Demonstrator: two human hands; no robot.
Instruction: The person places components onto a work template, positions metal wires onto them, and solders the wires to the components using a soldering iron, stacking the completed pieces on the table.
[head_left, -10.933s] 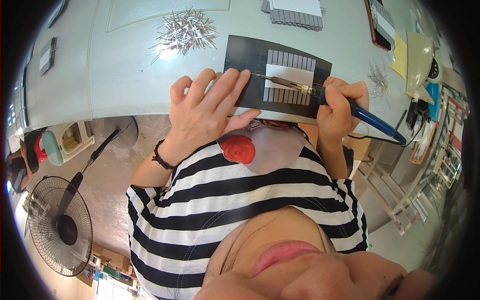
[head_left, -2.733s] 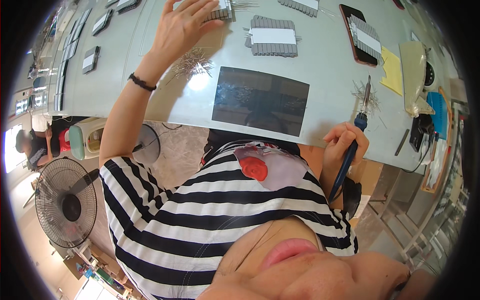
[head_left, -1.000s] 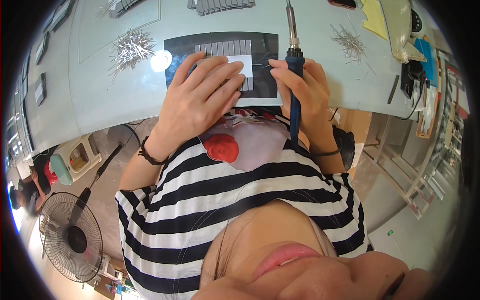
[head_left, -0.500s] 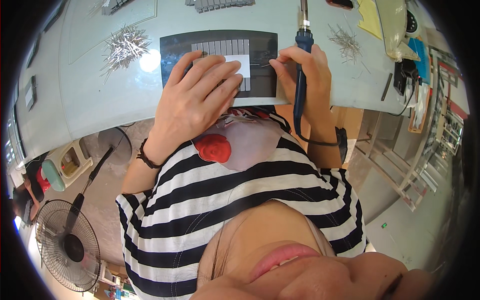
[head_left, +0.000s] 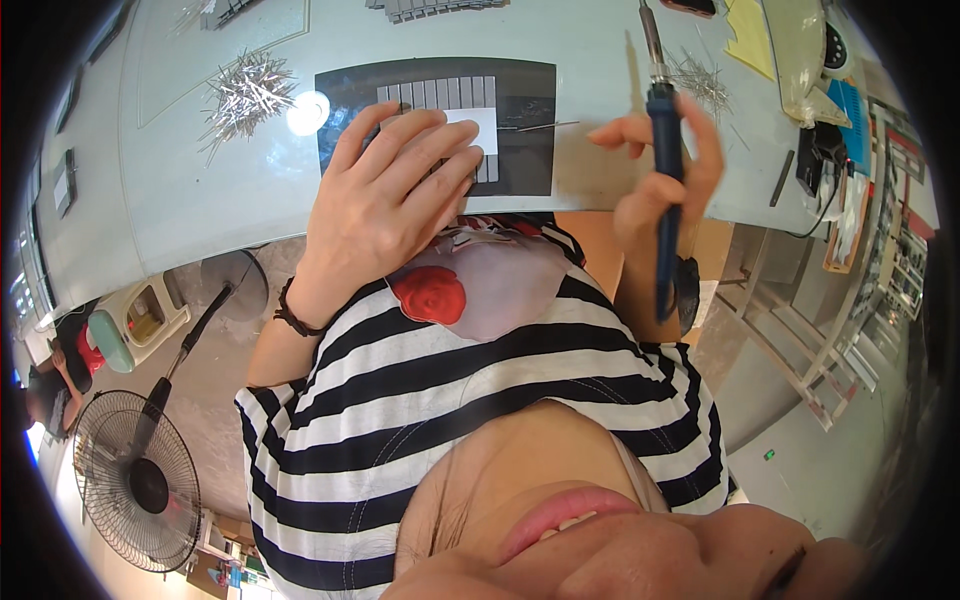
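Observation:
My left hand (head_left: 385, 195) lies flat, fingers spread, on a row of grey strips (head_left: 440, 95) and a white piece on the black mat (head_left: 525, 150) at the table's near edge. My right hand (head_left: 665, 165) grips a blue-handled soldering iron (head_left: 662, 150), held upright with its metal tip pointing away. A thin metal strip (head_left: 540, 127) lies on the mat between the two hands. The right hand is just right of the mat.
A heap of thin metal strips (head_left: 245, 95) lies left of the mat, a smaller heap (head_left: 700, 80) to the right. More grey strip stacks (head_left: 430, 8) sit farther back. Yellow paper (head_left: 745, 40) and cables are at the far right. A standing fan (head_left: 135, 480) is on the floor.
Since half a second ago my right hand with the iron has shifted right, off the mat. My left hand stays on the strips. Earlier it reached far back to a stack.

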